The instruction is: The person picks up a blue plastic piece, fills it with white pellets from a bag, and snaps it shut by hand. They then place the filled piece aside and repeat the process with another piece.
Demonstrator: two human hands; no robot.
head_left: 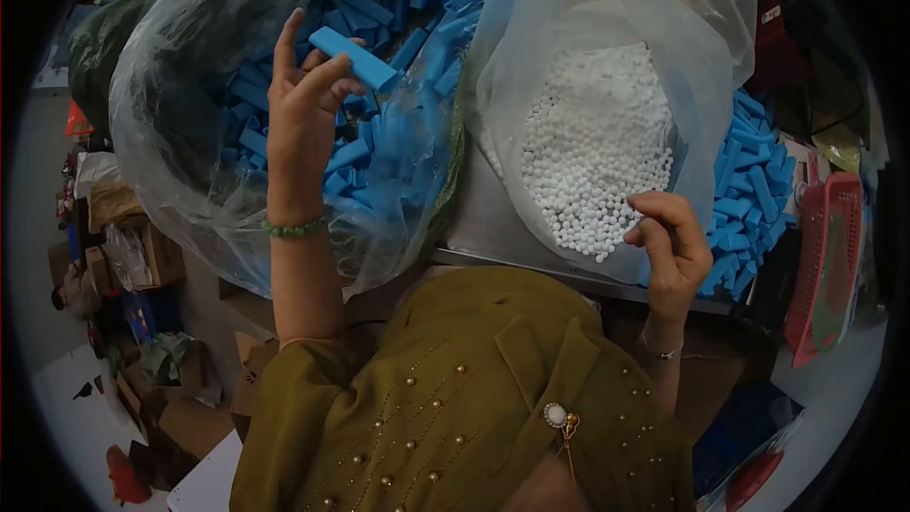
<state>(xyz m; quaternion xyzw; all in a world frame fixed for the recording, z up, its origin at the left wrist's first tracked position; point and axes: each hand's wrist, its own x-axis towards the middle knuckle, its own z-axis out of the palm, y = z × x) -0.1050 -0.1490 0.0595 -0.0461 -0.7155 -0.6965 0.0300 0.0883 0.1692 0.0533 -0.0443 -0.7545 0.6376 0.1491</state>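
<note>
An olive blouse [455,351], dotted with small beads and wearing a white-and-gold brooch [556,414], lies nearest the camera and fills the bottom of the view. Beyond it is a grey table [482,220].

The left hand [301,104] is raised over the left bag [166,114], a clear plastic one. Its fingers pinch a blue tube [355,59], which is tilted, one end lower towards the right; one finger points up, away from the tube. A green bracelet [294,228] circles that wrist. Many loose tubes [349,154] of the same blue lie jumbled inside the left bag, beneath the hand.

The right hand [675,256] is at the near right edge of the white balls [597,137], which lie heaped in the right bag [700,85], a cloudy one with its mouth open. Two fingertips curl towards each other with a narrow gap; whether they hold a ball I cannot tell. A thin bangle [666,355] is on that wrist.

Just right of the right bag is a pile [749,194] of blue tubes, and beside it a pink basket [817,275] stands tilted. Cardboard boxes [163,256] are at the far left, well apart from the hands.
</note>
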